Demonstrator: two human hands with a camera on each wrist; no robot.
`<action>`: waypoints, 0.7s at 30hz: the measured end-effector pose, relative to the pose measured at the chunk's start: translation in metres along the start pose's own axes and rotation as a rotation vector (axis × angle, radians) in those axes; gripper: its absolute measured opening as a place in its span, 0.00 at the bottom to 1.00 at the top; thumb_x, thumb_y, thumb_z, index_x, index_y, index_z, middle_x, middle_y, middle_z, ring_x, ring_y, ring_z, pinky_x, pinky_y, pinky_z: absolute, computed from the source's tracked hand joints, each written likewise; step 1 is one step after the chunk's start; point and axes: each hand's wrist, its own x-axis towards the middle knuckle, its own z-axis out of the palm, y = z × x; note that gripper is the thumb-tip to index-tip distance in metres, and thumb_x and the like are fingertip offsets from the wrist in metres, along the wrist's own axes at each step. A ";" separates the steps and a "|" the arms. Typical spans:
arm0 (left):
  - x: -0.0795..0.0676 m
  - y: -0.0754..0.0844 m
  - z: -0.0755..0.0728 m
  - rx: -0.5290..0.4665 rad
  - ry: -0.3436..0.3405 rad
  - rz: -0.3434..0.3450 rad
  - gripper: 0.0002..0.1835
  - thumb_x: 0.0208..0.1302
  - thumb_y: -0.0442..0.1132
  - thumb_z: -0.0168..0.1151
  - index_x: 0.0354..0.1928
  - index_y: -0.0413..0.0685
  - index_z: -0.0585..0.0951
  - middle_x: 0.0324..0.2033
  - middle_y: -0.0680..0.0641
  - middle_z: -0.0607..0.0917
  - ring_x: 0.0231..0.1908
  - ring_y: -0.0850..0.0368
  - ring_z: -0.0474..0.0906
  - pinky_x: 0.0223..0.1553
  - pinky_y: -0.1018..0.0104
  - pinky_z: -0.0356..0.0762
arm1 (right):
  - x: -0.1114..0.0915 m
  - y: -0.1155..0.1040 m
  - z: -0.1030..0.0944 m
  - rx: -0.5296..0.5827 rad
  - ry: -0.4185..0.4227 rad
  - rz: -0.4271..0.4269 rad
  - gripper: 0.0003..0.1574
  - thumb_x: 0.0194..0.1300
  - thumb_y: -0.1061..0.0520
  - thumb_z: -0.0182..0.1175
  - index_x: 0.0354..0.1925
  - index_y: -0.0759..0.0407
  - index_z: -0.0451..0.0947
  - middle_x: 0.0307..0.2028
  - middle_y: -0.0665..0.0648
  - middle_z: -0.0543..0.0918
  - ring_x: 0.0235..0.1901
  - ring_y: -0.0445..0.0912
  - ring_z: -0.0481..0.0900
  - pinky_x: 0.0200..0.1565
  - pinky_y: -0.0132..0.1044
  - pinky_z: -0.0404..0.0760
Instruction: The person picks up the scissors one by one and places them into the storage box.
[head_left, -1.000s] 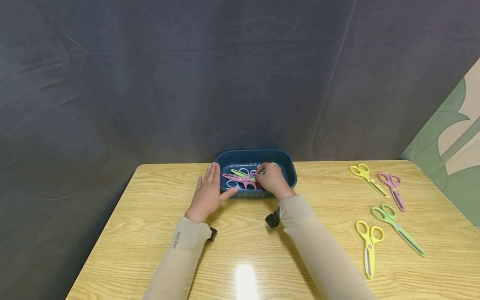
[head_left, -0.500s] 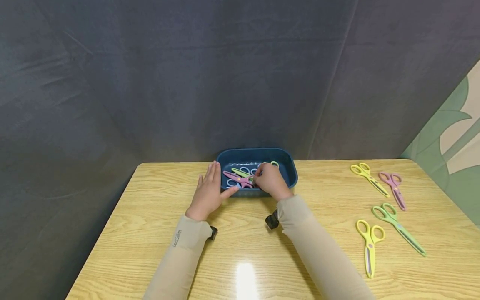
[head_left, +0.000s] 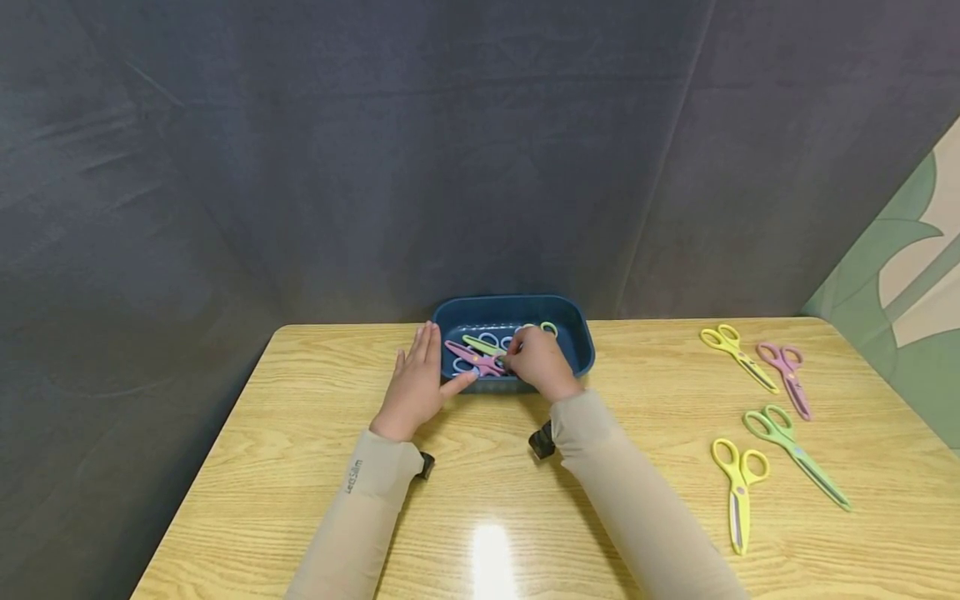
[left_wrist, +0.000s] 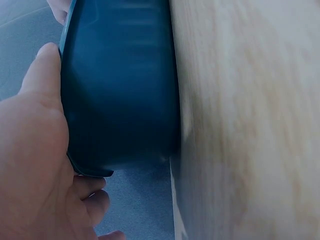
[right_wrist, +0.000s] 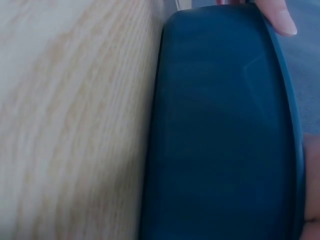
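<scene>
Dark grey cloth (head_left: 375, 167) fills the upper part of the head view, and below it lies a pale wood-grain bench (head_left: 300, 417). At its far edge, around the middle of the frame, sits a dark blue box (head_left: 576, 337). Inside it, towards the left, are pink scissors (head_left: 474, 358), light green scissors (head_left: 483, 345) and a few pale blue handle loops (head_left: 487, 335).

The left hand (head_left: 412, 387) lies along the box's left end, fingers extended, thumb on the near rim. The right hand (head_left: 542, 358) reaches over the near side, fingertips bent down among the scissors; I cannot tell whether it holds one.

At the right of the frame lie four loose pairs: upper yellow scissors (head_left: 752, 366), pink ones, green scissors (head_left: 806, 463) and lower yellow scissors (head_left: 739, 493).

Judging by their plastic look, the scissors should be light, stiff and hard to harm, though smooth enough to slip and likely to snag loop in loop. Handles or pivot offer the surest hold. The box, probably light too, could slide unless steadied at its rim.
</scene>
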 end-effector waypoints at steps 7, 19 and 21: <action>0.000 0.001 0.000 -0.019 -0.008 -0.003 0.55 0.70 0.67 0.54 0.79 0.35 0.44 0.79 0.37 0.44 0.79 0.44 0.38 0.74 0.37 0.41 | -0.001 -0.002 0.000 -0.025 0.008 0.021 0.09 0.61 0.63 0.69 0.25 0.61 0.80 0.25 0.55 0.80 0.26 0.48 0.75 0.30 0.38 0.73; 0.000 -0.001 0.001 -0.011 -0.009 -0.005 0.55 0.71 0.68 0.53 0.79 0.35 0.43 0.79 0.37 0.43 0.79 0.43 0.39 0.74 0.37 0.41 | -0.004 -0.006 0.002 -0.039 0.032 0.029 0.10 0.62 0.63 0.69 0.25 0.59 0.79 0.25 0.54 0.79 0.26 0.47 0.75 0.31 0.39 0.73; 0.000 -0.001 0.001 -0.011 -0.016 -0.009 0.55 0.71 0.68 0.53 0.80 0.35 0.43 0.79 0.38 0.42 0.79 0.44 0.38 0.74 0.38 0.40 | -0.004 -0.006 0.002 -0.041 0.038 0.029 0.10 0.62 0.63 0.69 0.25 0.59 0.79 0.25 0.54 0.79 0.26 0.47 0.75 0.31 0.39 0.73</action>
